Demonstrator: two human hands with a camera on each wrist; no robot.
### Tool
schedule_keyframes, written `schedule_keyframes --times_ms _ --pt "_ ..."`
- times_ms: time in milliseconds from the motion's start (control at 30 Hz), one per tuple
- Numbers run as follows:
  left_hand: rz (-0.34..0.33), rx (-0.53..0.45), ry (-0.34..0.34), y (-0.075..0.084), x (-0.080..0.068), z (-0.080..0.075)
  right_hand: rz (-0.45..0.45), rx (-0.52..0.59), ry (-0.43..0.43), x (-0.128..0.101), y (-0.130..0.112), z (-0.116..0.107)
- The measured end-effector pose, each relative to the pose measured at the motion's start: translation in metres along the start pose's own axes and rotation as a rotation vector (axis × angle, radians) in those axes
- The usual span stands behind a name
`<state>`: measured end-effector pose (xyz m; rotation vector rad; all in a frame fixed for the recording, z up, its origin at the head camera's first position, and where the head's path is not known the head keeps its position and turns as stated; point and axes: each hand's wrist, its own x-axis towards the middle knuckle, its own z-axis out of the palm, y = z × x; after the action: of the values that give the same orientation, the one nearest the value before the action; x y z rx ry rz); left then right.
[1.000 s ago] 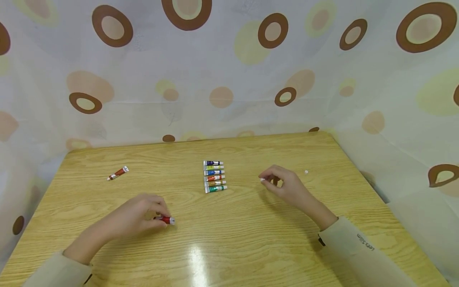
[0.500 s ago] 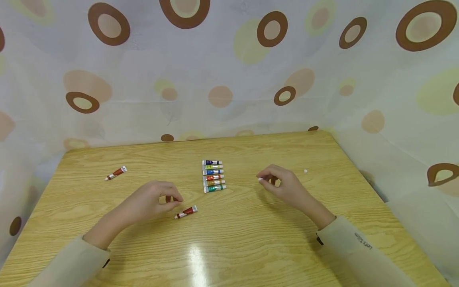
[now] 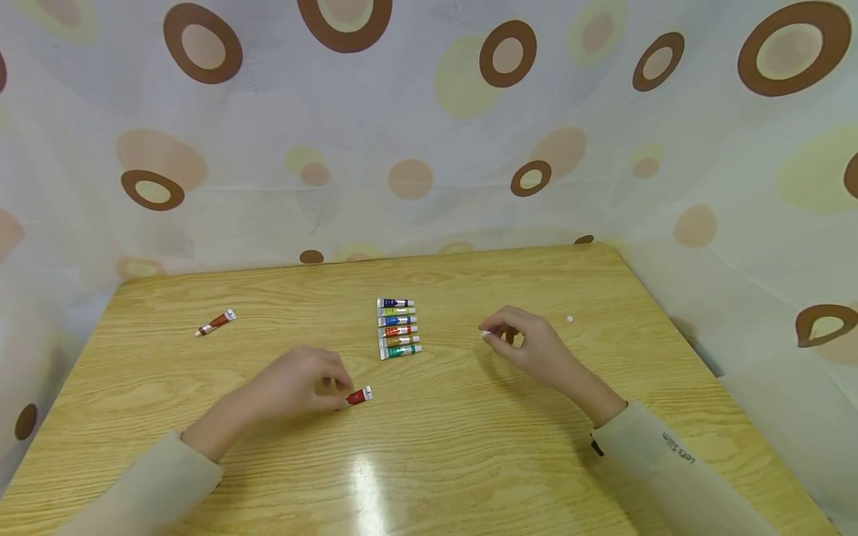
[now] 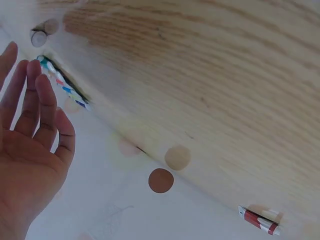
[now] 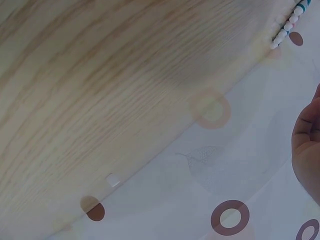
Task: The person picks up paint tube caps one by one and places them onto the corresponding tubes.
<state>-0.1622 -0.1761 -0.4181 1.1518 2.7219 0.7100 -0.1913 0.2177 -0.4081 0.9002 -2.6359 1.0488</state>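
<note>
A: Head view: red paint tube (image 3: 358,396) is lying on the bench (image 3: 469,461), just in front of the row of tubes (image 3: 398,329). Left hand (image 3: 298,383) is touching its tail end with its fingertips.

B: Is the grip closing on it?

A: Can't tell. Fingers are curling over the tail in head view; left wrist view is showing that hand (image 4: 30,150) with straight fingers and no tube in the frame near them.

B: How's it going to handle?

A: My guess: light, soft-walled, dents if squeezed mid-body. Round, so it's likely rolling on bare wood. Better taking it by the crimped tail or by the white cap end.

B: Right hand?

A: Right hand (image 3: 526,346) is resting on the bench right of the row, thumb and forefinger pinching something small and white; too small to name. A small white piece (image 3: 570,319) is sitting beyond it.

B: Containers?

A: None showing. Six tubes are lying side by side in the row, caps pointing right. Another red tube (image 3: 216,323) is lying far left, well apart.
</note>
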Motion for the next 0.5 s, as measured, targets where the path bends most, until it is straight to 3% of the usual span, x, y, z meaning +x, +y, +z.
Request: schedule_keyframes --times_ms 167,500 --pt "-0.032 0.022 -0.048 -0.001 0.001 0.009 -0.009 0.001 0.007 -0.001 0.002 0.001" --pt "-0.069 0.048 -0.029 -0.001 0.002 0.015 -0.015 0.002 0.017 -0.001 0.002 0.000"
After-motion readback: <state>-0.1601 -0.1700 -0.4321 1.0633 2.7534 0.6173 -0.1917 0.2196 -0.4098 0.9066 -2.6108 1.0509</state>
